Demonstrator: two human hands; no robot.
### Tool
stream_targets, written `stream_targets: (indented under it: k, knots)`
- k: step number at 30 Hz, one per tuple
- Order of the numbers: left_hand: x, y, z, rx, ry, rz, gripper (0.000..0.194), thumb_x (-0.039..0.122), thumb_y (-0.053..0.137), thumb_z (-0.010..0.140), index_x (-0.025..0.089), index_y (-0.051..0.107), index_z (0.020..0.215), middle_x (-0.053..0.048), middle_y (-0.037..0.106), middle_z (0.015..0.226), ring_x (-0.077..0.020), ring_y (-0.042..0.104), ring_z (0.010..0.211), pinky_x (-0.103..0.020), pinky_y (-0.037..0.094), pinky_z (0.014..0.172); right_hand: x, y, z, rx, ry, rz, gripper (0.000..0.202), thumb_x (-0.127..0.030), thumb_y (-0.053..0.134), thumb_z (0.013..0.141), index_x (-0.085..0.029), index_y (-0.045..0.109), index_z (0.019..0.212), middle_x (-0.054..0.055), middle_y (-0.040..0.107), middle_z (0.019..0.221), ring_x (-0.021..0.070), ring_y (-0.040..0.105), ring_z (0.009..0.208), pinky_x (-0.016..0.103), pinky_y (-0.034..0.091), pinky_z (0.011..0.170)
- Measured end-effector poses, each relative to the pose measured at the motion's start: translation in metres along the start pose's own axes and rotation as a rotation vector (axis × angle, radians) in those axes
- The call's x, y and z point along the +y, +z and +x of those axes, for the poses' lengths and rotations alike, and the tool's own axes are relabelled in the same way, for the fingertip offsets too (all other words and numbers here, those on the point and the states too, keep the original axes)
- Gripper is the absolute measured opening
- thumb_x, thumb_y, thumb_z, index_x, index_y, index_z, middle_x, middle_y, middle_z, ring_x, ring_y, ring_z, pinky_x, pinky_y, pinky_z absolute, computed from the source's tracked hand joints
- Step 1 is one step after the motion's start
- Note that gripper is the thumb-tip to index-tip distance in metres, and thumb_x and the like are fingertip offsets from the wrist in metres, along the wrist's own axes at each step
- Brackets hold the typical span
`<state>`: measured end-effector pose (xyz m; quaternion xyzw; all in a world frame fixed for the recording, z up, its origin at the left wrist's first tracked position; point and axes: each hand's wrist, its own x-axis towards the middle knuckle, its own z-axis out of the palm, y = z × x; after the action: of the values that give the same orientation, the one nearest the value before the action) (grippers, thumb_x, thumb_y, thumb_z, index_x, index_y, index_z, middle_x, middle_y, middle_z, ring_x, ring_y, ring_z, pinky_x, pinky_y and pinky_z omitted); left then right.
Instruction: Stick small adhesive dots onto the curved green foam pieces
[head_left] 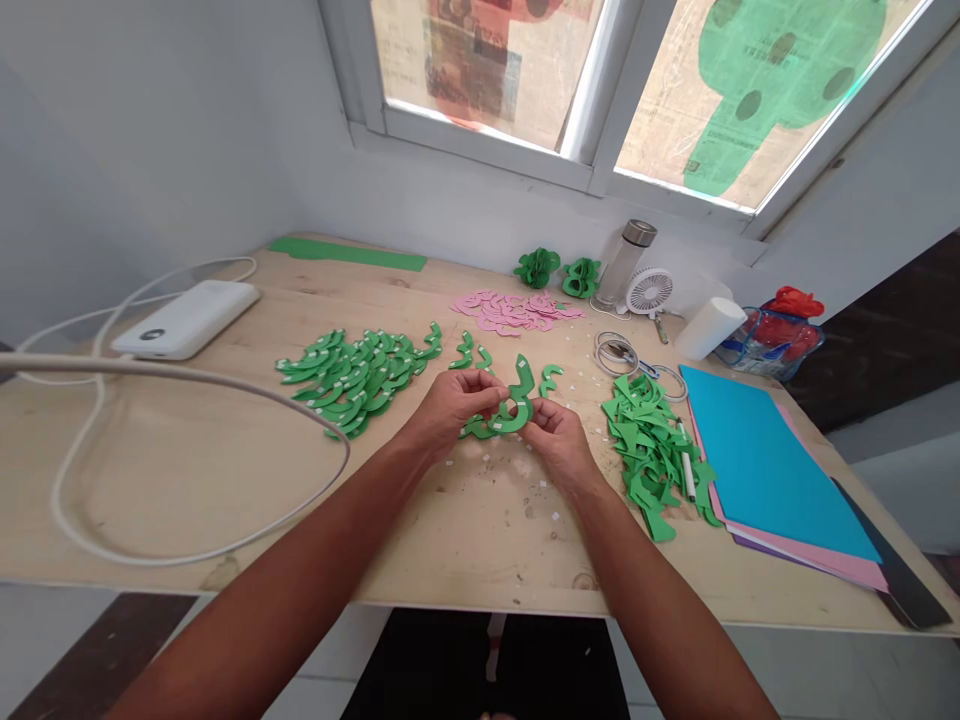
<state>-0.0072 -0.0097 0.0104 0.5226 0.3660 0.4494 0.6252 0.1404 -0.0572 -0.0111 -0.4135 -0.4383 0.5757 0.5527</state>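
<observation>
Between both hands I hold a curved green paper cutout (523, 372) with small white squares stuck on it, a little above the table. My left hand (463, 402) pinches its left side with thumb and fingers. On the lower right, my right hand (553, 432) grips its edge. Just beneath the hands lie more green cutouts, partly hidden. A single green cutout (551, 380) lies right of the held one, and a few others (463, 350) lie behind my left hand. To the left spreads a large pile of green cutouts (360, 375) with white squares.
Pink cutouts (514, 312) and green paper ornaments (538, 268) sit at the back. Right of my hands are green scraps (649, 450), scissors (634, 360), a fan (649, 291), a bottle (622, 262) and blue sheets (772, 460). A white cable (225, 372) loops leftward near a power bank (187, 320).
</observation>
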Motion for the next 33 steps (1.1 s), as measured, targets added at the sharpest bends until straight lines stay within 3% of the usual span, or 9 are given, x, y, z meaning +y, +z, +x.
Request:
stream_targets:
  k: [33]
  knots:
    - [0.0061, 0.0043, -0.0034, 0.025, 0.020, -0.048, 0.016, 0.026, 0.071, 0.060, 0.014, 0.061, 0.056, 0.000, 0.059, 0.058, -0.0105, 0.051, 0.053, -0.023, 0.042, 0.054, -0.0001, -0.0004, -0.0004, -0.019, -0.029, -0.053, 0.025, -0.031, 0.078, 0.060, -0.019, 0.066, 0.078, 0.000, 0.068, 0.069, 0.0128, 0.059, 0.063, 0.023, 0.046, 0.063]
